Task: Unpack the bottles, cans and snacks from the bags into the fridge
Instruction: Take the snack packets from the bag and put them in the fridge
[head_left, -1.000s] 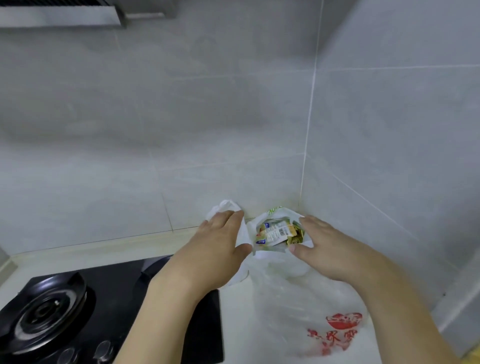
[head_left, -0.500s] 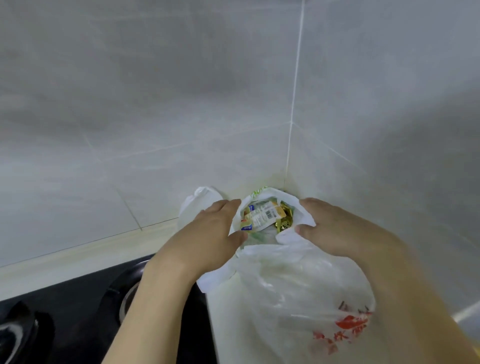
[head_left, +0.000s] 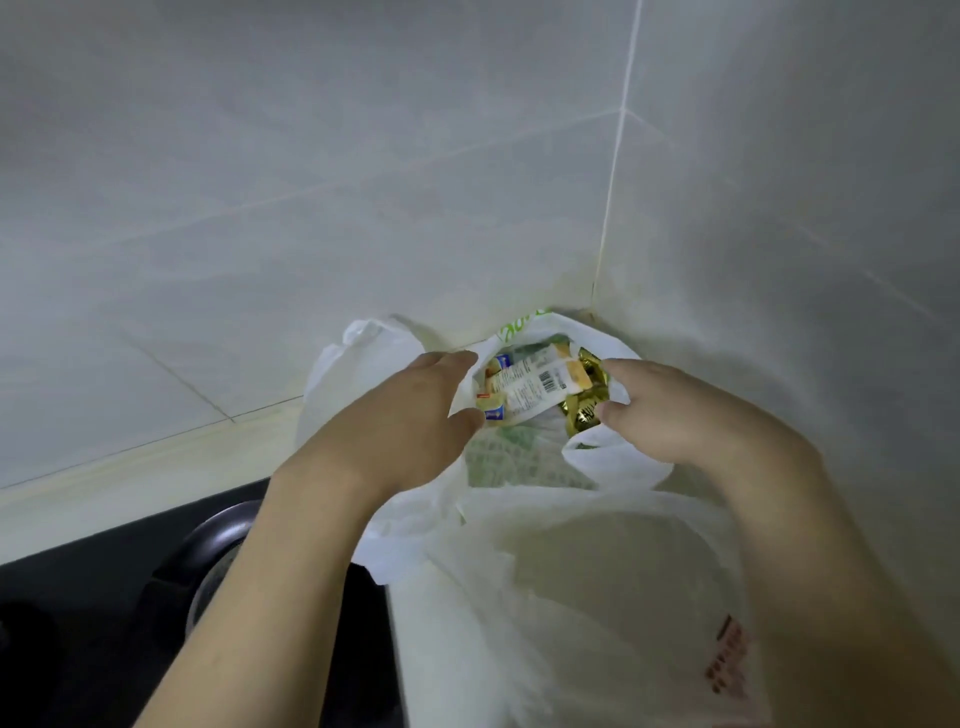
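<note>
Both hands spread the white plastic bag (head_left: 519, 467) in the worktop's back corner: left hand (head_left: 395, 431) and right hand (head_left: 670, 410) each pinched its rim. The barcoded snack packets (head_left: 530, 389) lay inside; lifting them out probably came next.

Left hand (head_left: 400, 421) and right hand (head_left: 670, 410): both bare, no gloves, rings or watch visible. Forearms bare to the frame edge; no sleeve in view. Nails short, unpainted where visible

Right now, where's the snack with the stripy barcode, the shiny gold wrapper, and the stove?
barcode snack packet (head_left: 530, 387), head view, on its white label.
gold wrapper (head_left: 584, 408), head view, on its crinkled foil.
stove (head_left: 104, 623), head view, on its black top.
</note>
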